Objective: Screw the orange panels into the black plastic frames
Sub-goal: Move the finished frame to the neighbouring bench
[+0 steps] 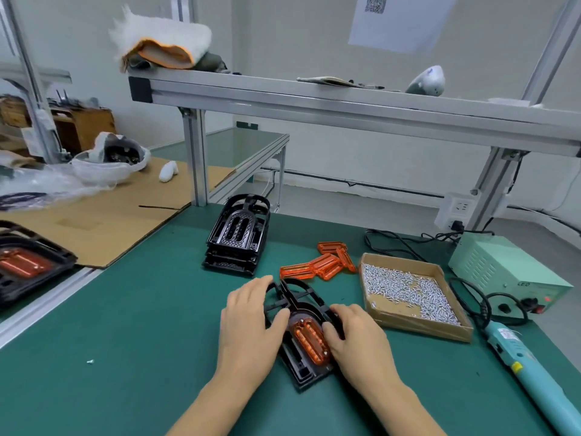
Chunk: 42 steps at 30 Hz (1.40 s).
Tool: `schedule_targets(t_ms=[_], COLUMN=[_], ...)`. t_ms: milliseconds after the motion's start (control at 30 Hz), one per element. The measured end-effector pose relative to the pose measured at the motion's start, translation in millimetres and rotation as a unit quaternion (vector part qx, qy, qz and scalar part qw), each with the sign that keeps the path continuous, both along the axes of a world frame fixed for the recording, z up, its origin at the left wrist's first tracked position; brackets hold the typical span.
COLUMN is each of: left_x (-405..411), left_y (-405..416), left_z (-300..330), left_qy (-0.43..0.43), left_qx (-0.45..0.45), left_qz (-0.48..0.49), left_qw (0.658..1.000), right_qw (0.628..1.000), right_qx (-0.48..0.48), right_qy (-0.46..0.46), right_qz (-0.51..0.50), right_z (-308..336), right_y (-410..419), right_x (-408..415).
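- The black plastic frame (301,313) lies flat on the green mat (125,325) right in front of the person, between both hands, with an orange panel (309,339) seated in its oval recess.
- The left hand (248,319) rests on the frame's left edge, fingers fairly straight and spread, the thumb reaching toward the panel; it presses rather than grips.
- The right hand (352,332) sits against the frame's right edge, its fingers curled round the rim just beside the panel.
- The frame looks like light, rigid moulded plastic with thin ribs; it is probably best held by its outer rim, since the open loop at the far end could flex.
- The panel appears to be hard, glossy and translucent, so likely slippery and prone to scratching or cracking if over-tightened; pressing on its edges seems safer.
- To the right, well apart from the hands, lie the electric screwdriver (528,369) and a cardboard box of screws (408,294).
- Beyond the hands sit loose orange panels (320,262), then a stack of black frames (235,240).
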<state>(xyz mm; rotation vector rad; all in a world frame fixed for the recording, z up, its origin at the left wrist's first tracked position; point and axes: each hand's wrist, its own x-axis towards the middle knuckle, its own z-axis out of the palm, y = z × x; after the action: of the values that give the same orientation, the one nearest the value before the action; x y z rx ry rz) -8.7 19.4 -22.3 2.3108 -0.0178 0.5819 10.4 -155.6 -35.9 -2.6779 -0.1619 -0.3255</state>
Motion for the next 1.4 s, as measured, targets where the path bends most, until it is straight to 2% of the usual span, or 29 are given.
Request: schedule_targets(t_ms=[133,400,733,800,1000,1400], left_x=[-22.0,-20.9,-18.2,-18.2,-24.1,-39.7], left_y=[2.9,-14.3,-13.7,-12.7,-0.4,85.9], left_z=[-13.3,-19.8,-19.7,-17.3,-7.0,23.4], left_qy=[0.106,0.212,0.190,0.178,0.142,0.093], left_qx=[0.034,0.059,0.061,0.033,-0.126,-0.197], left_qz=[0.016,-0.007,0.025,0.024,0.009,0.107], left_qw=[0.994,0.975,0.980,0.983,0.982,0.970], right_qw=[0.998,0.987,0.982,0.979,0.972,0.950], right_qx=[0.045,0.102,0.114,0.126,0.145,0.123], right_qy=[0.019,0.066,0.090,0.096,0.095,0.054], right_qz=[0.032,0.107,0.119,0.128,0.161,0.280], right_z=[-5.1,-10.7,-14.7,-14.1,-5.6,29.2], right_y=[2.5,14.3,29.0,30.9,47.0,149.6], right_x=[-1.5,-8.1,-14.5,-15.9,-14.0,3.6])
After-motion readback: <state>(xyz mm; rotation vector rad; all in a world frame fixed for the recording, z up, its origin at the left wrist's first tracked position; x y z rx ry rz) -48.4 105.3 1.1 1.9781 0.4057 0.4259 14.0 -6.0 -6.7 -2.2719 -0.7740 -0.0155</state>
